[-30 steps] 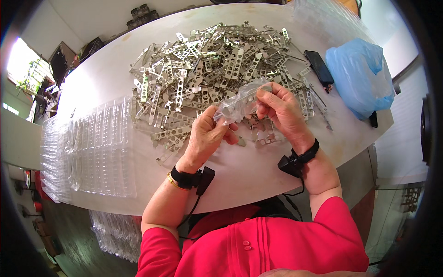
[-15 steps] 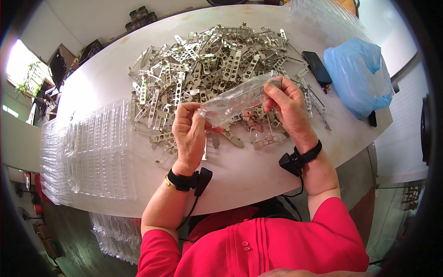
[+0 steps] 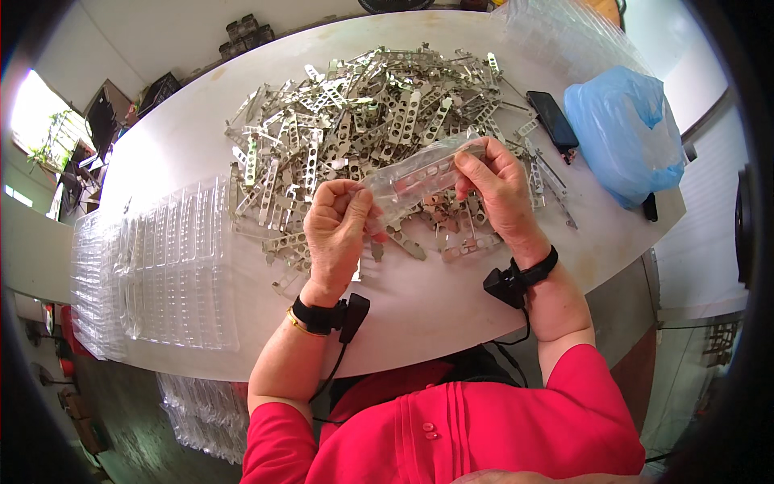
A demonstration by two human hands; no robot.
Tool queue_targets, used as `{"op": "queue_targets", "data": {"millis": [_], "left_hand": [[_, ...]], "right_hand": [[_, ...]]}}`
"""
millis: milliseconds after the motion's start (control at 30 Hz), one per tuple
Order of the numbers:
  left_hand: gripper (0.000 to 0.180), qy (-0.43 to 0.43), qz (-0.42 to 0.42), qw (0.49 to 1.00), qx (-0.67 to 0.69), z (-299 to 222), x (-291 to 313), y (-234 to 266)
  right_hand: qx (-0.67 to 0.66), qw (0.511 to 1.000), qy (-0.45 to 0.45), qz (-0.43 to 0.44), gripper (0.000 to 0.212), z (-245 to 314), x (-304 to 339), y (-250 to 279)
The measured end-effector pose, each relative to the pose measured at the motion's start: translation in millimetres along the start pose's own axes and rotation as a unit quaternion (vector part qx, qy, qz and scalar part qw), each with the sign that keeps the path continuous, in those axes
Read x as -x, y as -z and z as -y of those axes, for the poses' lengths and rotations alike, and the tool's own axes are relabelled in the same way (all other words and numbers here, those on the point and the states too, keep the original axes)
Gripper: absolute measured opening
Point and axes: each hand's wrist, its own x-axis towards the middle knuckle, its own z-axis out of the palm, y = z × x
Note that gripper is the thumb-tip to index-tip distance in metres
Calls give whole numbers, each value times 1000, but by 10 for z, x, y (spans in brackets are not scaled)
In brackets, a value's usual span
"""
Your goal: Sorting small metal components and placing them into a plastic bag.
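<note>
Between my hands a clear plastic bag (image 3: pixel 413 179) is stretched over the near part of the pile, tilted up toward the right. A perforated metal strip seems to show through the film, though I cannot tell whether it is inside or behind. My left hand (image 3: pixel 337 224) pinches the bag's left end between thumb and curled fingers. At the other end, my right hand (image 3: pixel 501 182) grips the film near its top corner, thumb on the near side. Under and beyond both hands spreads a large heap of metal strips with round holes (image 3: pixel 355 109).
Stacked clear plastic trays (image 3: pixel 173 266) stand on the white table's (image 3: pixel 419 319) left side. Right of the heap lie a black phone (image 3: pixel 553 119) and a full blue plastic bag (image 3: pixel 621 133). More clear trays (image 3: pixel 572 32) sit at the far right. Cables hang from my wrist straps.
My left thumb and fingers have shifted slightly right along the bag's end. The right hand has moved a little left, and the bag now lies flatter between them.
</note>
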Motion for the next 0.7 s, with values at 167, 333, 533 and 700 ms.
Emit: {"op": "queue_targets", "data": {"millis": [167, 333, 533, 700], "left_hand": [[9, -19, -22, 999, -25, -52, -1, 41], [7, -81, -51, 995, -12, -7, -50, 110], [15, -188, -6, 973, -132, -6, -29, 120], [26, -224, 97, 950, -192, -61, 32, -72]], "right_hand": [[-5, 1000, 9, -4, 14, 39, -1, 24], [11, 1000, 12, 0, 12, 60, -1, 45], [77, 994, 15, 75, 8, 60, 58, -14], [78, 986, -38, 146, 10, 52, 117, -55]]}}
